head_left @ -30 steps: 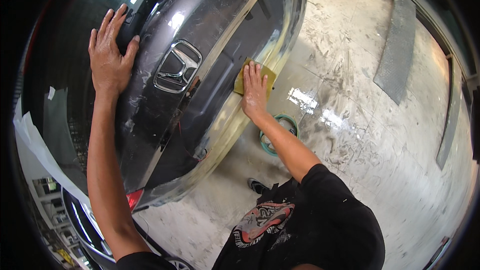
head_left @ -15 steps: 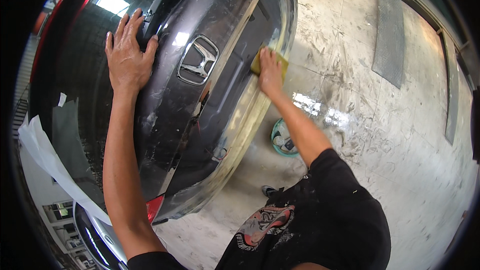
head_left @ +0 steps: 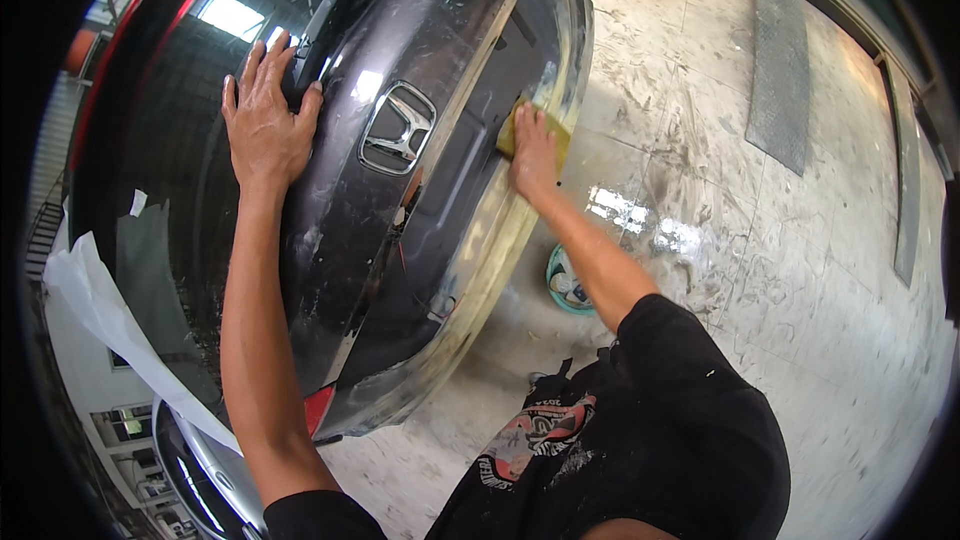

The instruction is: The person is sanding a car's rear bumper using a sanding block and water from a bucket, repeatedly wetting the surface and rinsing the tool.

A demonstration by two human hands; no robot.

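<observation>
Head view, looking down on a dark car rear (head_left: 330, 240), standing on a pale wet floor (head_left: 760, 270). Left hand (head_left: 265, 120) lying flat on the dark panel beside the chrome emblem (head_left: 397, 128), fingers spread wide, gripping nothing. Right hand (head_left: 533, 150) pressing a yellow sanding pad (head_left: 553, 132) against the lower edge of the panel, fingers laid together over it; most of the pad being covered by the hand, only its upper and right margins showing. Hard to tell whether pad is sponge or folded paper. Turquoise bowl (head_left: 566, 285) sitting on the floor below the right forearm, partly hidden by the arm, contents not clear. White masking paper (head_left: 110, 330) hanging at the left side of the car, running out of view toward the lower rim. Red lamp (head_left: 317, 406) peeking out behind the left arm. Black shirt (head_left: 650, 440) filling the bottom, cut off by the edge.
</observation>
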